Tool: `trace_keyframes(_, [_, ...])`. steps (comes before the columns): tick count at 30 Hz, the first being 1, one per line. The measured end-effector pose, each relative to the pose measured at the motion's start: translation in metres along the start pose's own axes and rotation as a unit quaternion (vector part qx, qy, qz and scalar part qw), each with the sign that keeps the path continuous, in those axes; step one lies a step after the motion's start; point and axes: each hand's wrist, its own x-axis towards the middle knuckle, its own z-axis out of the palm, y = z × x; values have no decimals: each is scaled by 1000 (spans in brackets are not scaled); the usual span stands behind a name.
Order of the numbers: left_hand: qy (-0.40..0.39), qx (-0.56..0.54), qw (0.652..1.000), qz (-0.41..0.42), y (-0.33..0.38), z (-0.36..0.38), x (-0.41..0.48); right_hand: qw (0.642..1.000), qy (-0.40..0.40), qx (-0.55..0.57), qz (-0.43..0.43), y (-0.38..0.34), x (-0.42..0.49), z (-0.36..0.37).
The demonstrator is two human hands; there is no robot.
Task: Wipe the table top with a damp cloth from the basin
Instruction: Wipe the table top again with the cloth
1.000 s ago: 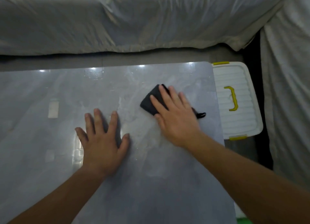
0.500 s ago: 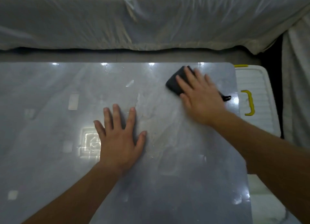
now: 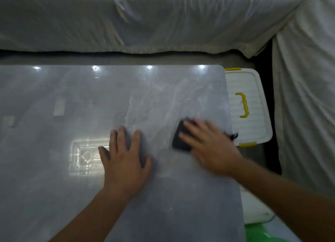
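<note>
One dark cloth (image 3: 179,140) lies near the right edge of the table top (image 3: 90,97). Two hands. Right hand (image 3: 210,149), blurred, flat on the cloth, fingers straight, pressing down. Left hand (image 3: 125,162) flat on bare table, fingers spread, holding nothing. One white lidded box (image 3: 253,115) just past the right edge.

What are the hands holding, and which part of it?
Nothing is gripped. The right hand presses flat on top of the dark cloth, fingers straight. The left hand lies flat on the table top.
</note>
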Motion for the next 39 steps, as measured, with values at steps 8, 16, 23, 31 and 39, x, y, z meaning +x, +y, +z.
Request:
trace_keyframes(8, [27, -42, 998, 24, -5, 10, -9, 960, 92, 56, 260, -2, 77, -14])
trace_keyframes(16, [30, -5, 997, -71, -66, 2, -38, 999, 10, 31, -40, -101, 15, 11])
trace_keyframes(23, [53, -1, 993, -107, -113, -24, 11, 943, 99, 105, 300, -54, 165, -33])
trace_keyframes(31, [47, 9, 991, -125, -187, -37, 43, 997, 32, 45, 45, -103, 146, -18])
trace_keyframes(39, [20, -20, 997, -67, -223, -35, 39, 919, 109, 94, 367, -118, 261, -51])
